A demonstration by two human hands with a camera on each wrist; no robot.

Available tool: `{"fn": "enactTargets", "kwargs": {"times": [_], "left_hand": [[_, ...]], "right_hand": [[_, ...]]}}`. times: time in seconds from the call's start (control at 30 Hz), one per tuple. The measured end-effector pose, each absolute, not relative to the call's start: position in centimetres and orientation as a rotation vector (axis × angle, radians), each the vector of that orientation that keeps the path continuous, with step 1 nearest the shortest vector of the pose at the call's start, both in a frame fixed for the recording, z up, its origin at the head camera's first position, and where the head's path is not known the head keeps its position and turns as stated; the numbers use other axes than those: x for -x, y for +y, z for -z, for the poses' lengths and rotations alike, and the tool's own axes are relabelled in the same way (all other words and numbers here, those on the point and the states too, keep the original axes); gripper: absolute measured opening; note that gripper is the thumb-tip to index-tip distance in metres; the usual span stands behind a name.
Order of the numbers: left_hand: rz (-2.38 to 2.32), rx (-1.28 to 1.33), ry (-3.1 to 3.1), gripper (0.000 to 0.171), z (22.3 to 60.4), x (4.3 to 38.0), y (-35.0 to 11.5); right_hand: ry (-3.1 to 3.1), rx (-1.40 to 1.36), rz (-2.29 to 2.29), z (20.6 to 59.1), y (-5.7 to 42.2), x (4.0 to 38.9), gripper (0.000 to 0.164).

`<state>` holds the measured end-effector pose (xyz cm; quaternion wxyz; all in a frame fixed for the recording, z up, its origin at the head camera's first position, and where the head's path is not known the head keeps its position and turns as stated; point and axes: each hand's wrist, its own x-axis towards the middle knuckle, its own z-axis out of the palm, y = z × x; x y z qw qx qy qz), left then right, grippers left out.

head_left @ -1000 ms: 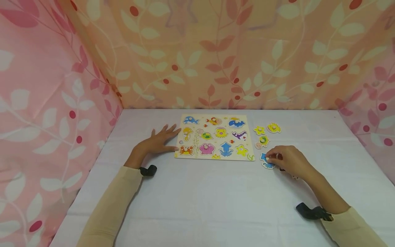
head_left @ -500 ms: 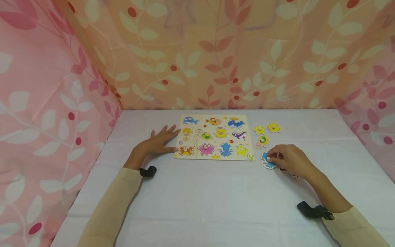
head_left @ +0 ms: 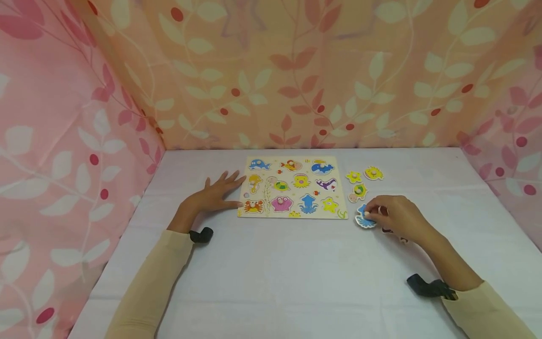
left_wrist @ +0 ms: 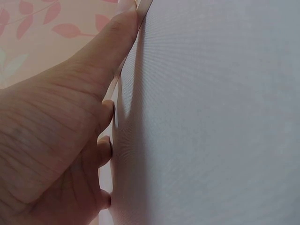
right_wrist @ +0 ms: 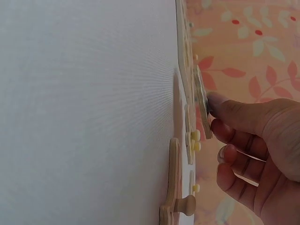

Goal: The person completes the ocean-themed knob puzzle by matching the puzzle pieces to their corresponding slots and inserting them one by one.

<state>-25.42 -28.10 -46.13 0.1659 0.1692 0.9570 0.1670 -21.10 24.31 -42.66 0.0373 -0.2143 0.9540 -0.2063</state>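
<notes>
A blue squid puzzle piece hangs by its knob between the thumb and fingers of my right hand. In the right wrist view, this piece is tilted and held off the white cloth. My left hand lies with spread fingers at the left edge of the sea-animal puzzle board. Its thumb touches the board's edge in the left wrist view. Some pictures on the board carry knobbed pieces, such as the crab and the pink shell.
Right of the board lie a yellow star piece, a yellow fish-like piece and a green turtle piece. Another dark piece is partly covered by my right hand. Flowered cloth walls stand at the back and sides.
The squid piece has been lifted and tilted slightly, with the right hand pinching its knob. My left hand has stayed at the board's edge. The head view has shifted a little.
</notes>
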Motion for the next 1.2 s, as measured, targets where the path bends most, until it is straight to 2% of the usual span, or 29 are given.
{"fn": "enactTargets", "kwargs": {"times": [0.8, 1.2], "left_hand": [[-0.483, -0.504, 2.72, 0.095, 46.2, 25.7, -28.1], [-0.489, -0.479, 2.714, 0.095, 46.4, 25.7, -28.2]], "right_hand": [[2.974, 0.849, 0.711, 40.6, 22.2, 19.4, 0.019], [2.947, 0.97, 0.617, 39.8, 19.4, 20.6, 0.019]]}}
